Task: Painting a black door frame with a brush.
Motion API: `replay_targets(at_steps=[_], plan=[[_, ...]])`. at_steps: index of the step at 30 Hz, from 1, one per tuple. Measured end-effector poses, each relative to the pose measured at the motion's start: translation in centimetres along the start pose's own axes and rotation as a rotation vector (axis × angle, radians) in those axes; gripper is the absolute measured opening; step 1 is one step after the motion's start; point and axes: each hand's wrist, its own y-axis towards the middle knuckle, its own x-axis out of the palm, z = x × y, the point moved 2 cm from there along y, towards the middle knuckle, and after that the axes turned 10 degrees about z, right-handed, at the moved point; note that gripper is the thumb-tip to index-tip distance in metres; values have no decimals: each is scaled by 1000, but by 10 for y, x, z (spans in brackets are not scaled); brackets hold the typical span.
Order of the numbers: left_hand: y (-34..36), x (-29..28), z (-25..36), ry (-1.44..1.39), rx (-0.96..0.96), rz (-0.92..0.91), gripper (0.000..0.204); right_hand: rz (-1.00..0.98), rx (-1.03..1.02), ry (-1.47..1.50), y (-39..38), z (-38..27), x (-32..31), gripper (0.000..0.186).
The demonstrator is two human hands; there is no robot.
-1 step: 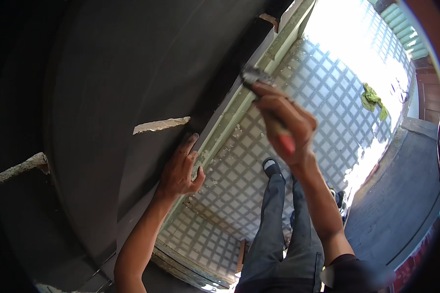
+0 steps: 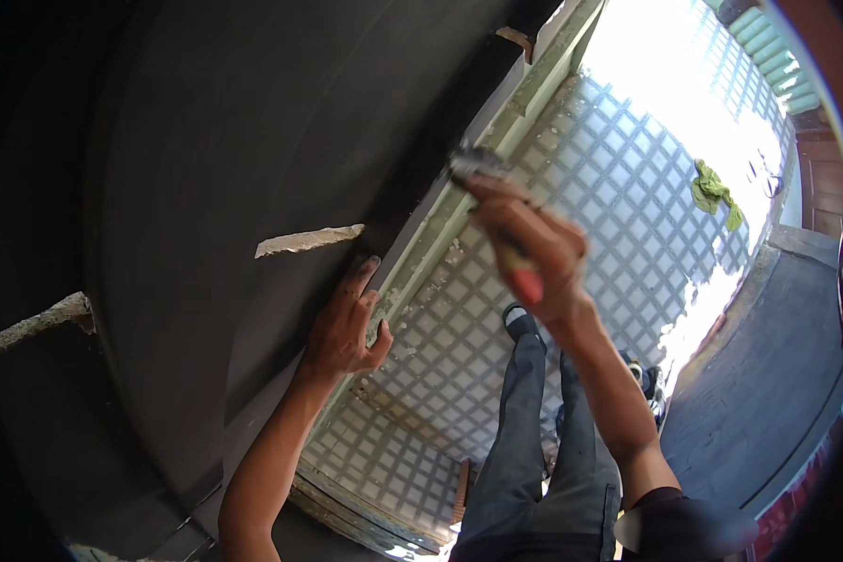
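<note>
My right hand (image 2: 534, 234) is closed round a paintbrush, its red handle end (image 2: 528, 285) poking out below the fist. The brush's dark, silvery head (image 2: 478, 164) is smeared by motion and lies over the edge of a large black panel (image 2: 206, 159); whether it touches cannot be told. Lower down the same edge, my left hand (image 2: 342, 332) rests flat, fingers spread and fingertips stained dark. A pale, rough-edged strip (image 2: 309, 240) shows in the black surface just above that hand.
A pale green ledge (image 2: 421, 248) runs along the panel. Beyond it lies a floor of diamond-patterned tiles (image 2: 618, 140) with scattered flecks. A green cloth (image 2: 712, 192) lies on the tiles at right. A dark grey flat surface (image 2: 768, 356) fills the right side. My legs stand below.
My right hand and the paintbrush have shifted a little to the left and down along the panel's edge. The left hand has stayed in place.
</note>
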Motion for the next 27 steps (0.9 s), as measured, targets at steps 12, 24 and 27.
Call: replay_targets(at_steps=[12, 24, 27], plan=[[0, -3, -1, 40, 34, -3, 42, -85, -125, 104, -7, -13, -1, 20], [-6, -5, -4, 24, 5, -1, 38, -163, -52, 264, -10, -15, 6, 12], [0, -2, -1, 32, 15, -13, 42, -17, -78, 125, 11, 9, 3, 14]])
